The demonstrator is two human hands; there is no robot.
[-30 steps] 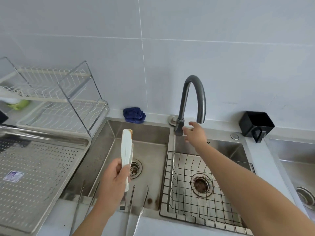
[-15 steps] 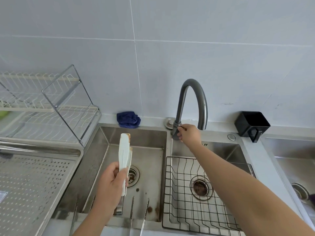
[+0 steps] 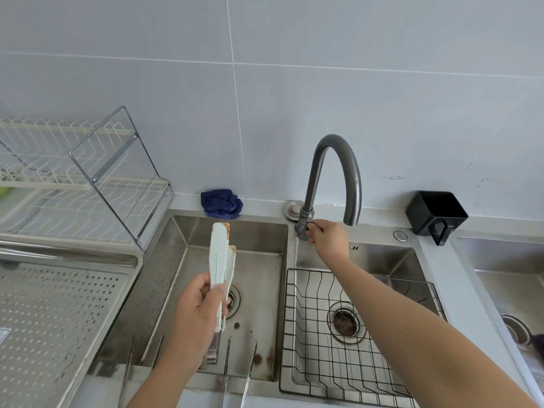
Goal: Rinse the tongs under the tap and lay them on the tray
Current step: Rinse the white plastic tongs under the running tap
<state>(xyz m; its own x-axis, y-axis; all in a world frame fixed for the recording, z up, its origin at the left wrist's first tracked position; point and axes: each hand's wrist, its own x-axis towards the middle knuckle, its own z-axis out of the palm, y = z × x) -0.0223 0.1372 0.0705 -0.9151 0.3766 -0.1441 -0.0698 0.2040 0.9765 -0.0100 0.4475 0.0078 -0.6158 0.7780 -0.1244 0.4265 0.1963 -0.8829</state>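
Bright, cool, even light — shadows are faint and soft. A pale streak of glare runs down the tap, with a duller sheen on the sink walls. The tile joints bow toward the frame edges — wide-angle distortion.

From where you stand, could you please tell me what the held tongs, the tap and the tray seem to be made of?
The tongs: pale plastic by the look, matte, brown-stained at the tips. The tap: probably metal, dark grey with a brushed sheen. The tray: apparently stainless steel, perforated, softly reflective.
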